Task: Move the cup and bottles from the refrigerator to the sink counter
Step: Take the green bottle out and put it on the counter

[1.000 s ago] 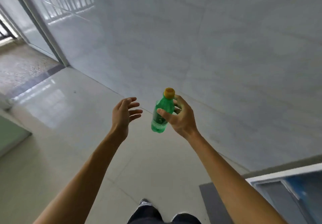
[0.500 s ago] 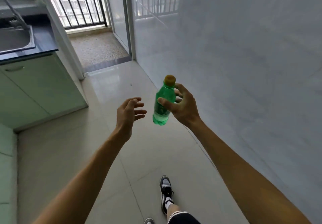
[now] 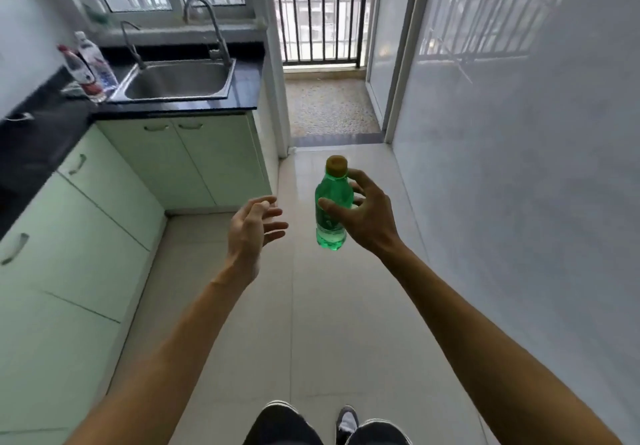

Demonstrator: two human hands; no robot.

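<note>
My right hand (image 3: 369,216) grips a green plastic bottle (image 3: 331,212) with a yellow cap, held upright in the air over the floor. To its left my left hand (image 3: 252,224) is raised, fingers relaxed and holding nothing. Far ahead on the left, the black sink counter (image 3: 180,107) carries two clear bottles: one with a red label (image 3: 81,74) and one with a blue label (image 3: 97,62), both standing left of the steel sink (image 3: 180,81). No cup or refrigerator is in sight.
Pale green cabinets (image 3: 104,202) run along the left under the counter. A white tiled wall (image 3: 519,167) closes the right side. A barred balcony door (image 3: 322,11) lies straight ahead. The tiled floor (image 3: 346,306) forms a corridor between them.
The view has swung left from the wall toward the sink counter, which is now fully visible with its bottles. My right hand still carries the green bottle; my left hand stays raised beside it.
</note>
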